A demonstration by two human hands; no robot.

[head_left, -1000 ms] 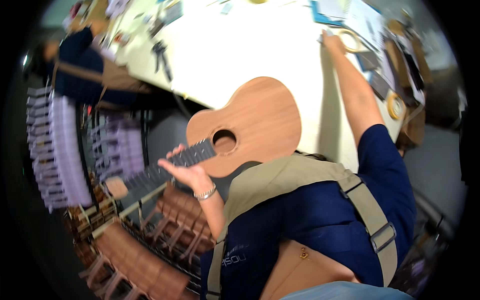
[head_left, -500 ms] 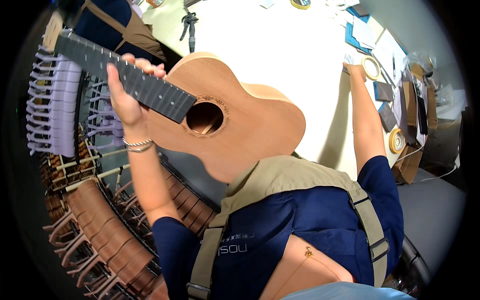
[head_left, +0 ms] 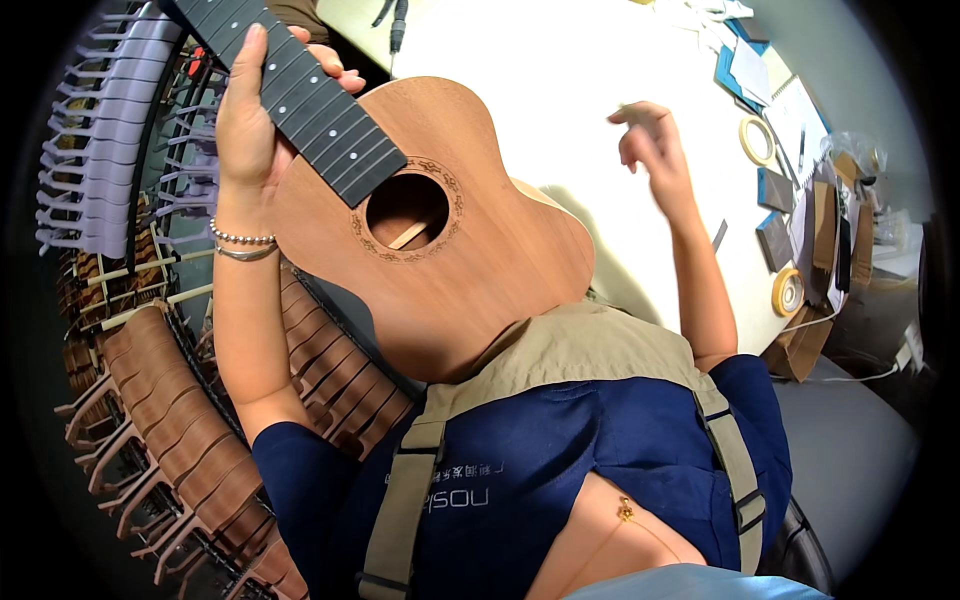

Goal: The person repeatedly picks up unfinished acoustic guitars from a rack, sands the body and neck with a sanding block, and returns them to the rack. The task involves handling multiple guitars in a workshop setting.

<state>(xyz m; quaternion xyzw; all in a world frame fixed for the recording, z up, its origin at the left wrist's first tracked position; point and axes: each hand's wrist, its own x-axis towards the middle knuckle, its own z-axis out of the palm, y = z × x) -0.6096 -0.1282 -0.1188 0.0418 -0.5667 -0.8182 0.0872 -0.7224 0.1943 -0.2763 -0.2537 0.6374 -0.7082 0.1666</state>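
My left hand (head_left: 255, 125) is closed round the neck of an unstrung wooden ukulele (head_left: 500, 240), thumb lying over the dark fretboard (head_left: 315, 100). The neck slants up to the left, and its far end is out of the picture. The brown body faces up, with a patterned ring round its sound hole (head_left: 407, 213); its lower edge rests against my apron (head_left: 560, 335). A pale strip shows inside the hole. Over the white table (head_left: 560, 60), my right hand (head_left: 655, 150) is raised, fingers loosely bent and apart, slightly blurred, with nothing visible in them.
Along the table's right side lie two tape rolls (head_left: 788, 292), grey-blue blocks (head_left: 774, 240), a notebook (head_left: 797, 125) and papers. A small grey piece (head_left: 719, 235) lies by my right forearm. Racks of brown curved parts (head_left: 180, 400) and lilac clamps (head_left: 130, 120) stand on the left.
My right hand has left the small item near the tape roll and moved left toward the ukulele. The ukulele has shifted a little left, its neck tilting more steeply.
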